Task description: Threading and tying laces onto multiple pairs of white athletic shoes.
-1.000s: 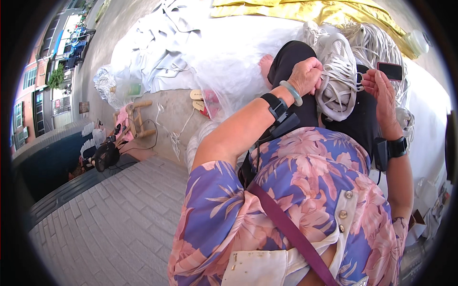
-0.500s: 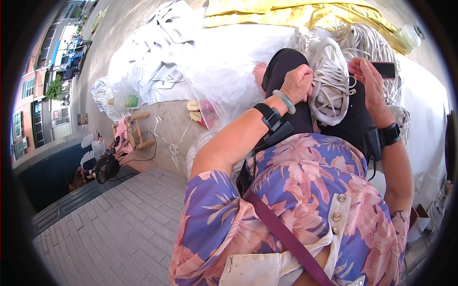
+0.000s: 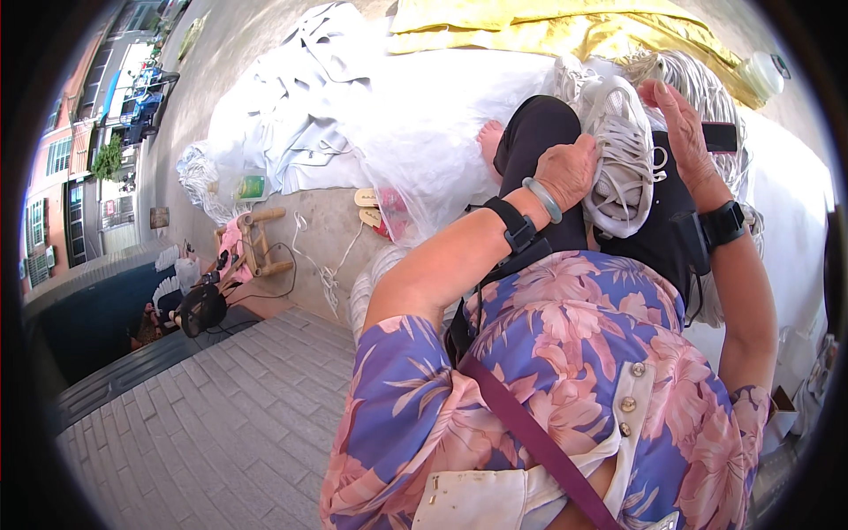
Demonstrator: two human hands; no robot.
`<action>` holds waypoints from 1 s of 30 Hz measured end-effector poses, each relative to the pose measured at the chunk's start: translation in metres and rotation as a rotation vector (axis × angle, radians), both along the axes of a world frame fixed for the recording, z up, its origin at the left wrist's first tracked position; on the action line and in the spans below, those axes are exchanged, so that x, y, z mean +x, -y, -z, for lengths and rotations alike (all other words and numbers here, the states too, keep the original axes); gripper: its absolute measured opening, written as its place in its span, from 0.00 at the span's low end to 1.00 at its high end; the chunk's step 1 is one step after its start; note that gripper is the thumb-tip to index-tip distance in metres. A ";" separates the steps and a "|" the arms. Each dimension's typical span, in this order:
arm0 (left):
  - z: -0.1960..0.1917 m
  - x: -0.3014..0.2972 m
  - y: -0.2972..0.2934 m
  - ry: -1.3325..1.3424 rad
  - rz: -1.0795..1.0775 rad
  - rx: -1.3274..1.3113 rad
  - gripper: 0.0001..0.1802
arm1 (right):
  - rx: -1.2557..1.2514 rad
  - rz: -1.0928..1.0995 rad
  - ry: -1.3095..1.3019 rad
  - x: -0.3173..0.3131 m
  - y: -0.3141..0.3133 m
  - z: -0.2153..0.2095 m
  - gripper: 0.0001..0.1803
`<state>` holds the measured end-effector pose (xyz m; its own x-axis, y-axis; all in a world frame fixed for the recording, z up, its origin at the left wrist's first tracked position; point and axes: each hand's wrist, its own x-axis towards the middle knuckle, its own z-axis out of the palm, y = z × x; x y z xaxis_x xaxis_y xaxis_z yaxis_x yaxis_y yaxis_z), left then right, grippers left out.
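Observation:
A pale grey-white lace-up sneaker (image 3: 618, 190) rests on my dark-trousered lap, its heel opening toward me. White laces run loosely across its front. My left hand (image 3: 568, 172) is closed in a pinch against the shoe's left side; whatever lies between the fingertips is hidden. On the other side, my right hand (image 3: 687, 137) is raised next to the toe, fingers stretched out and nothing visible in them. A dark flat phone-like device (image 3: 720, 137) lies just right of that hand, on a thick bundle of white laces (image 3: 698, 84).
White sheeting (image 3: 424, 106) spreads ahead, with white strips of material (image 3: 305, 115) piled at left. Yellow cloth (image 3: 548, 22) lies at the far side, near a clear jug (image 3: 763, 78). A small bamboo stool (image 3: 261, 243), a plastic bottle (image 3: 250, 187) and slippers (image 3: 369, 212) are at left.
My left hand has moved slightly right, closer against the shoe's side. The right hand has risen a little, fingers straighter. The whole view has shifted slightly.

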<state>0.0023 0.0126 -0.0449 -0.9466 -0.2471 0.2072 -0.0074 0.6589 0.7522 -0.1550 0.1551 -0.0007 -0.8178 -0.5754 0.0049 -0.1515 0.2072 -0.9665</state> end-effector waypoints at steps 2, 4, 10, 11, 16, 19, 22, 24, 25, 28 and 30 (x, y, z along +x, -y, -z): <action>0.000 0.001 0.001 0.030 0.007 -0.022 0.07 | -0.017 -0.022 0.026 0.000 0.007 0.002 0.28; -0.001 0.001 0.001 0.008 0.019 -0.019 0.06 | -0.029 -0.020 0.036 0.001 0.010 0.006 0.29; -0.001 0.001 0.002 -0.015 0.029 0.009 0.07 | 0.003 -0.024 0.036 0.002 0.005 0.012 0.30; -0.002 0.001 0.002 -0.014 0.029 0.009 0.07 | -0.007 -0.007 0.056 0.002 0.004 0.014 0.30; -0.020 0.009 0.007 0.092 0.017 0.006 0.09 | -0.026 0.024 0.076 0.001 -0.003 0.014 0.31; -0.021 0.015 0.019 -0.090 -0.018 -0.147 0.11 | -0.052 0.036 0.081 0.001 -0.004 0.010 0.30; -0.019 0.017 0.028 -0.122 -0.053 -0.142 0.11 | -0.069 0.042 0.081 0.001 -0.005 0.010 0.30; -0.015 0.017 0.031 -0.167 -0.058 -0.151 0.11 | -0.074 0.046 0.098 -0.001 -0.005 0.013 0.30; -0.014 0.017 0.031 -0.150 -0.053 -0.162 0.10 | -0.076 0.047 0.099 -0.003 -0.006 0.016 0.30; -0.014 0.016 0.030 -0.091 -0.033 -0.201 0.09 | -0.057 0.037 0.103 -0.004 -0.003 0.018 0.32; -0.018 0.016 0.027 -0.050 -0.016 -0.228 0.08 | -0.022 -0.003 0.081 -0.005 0.001 0.015 0.31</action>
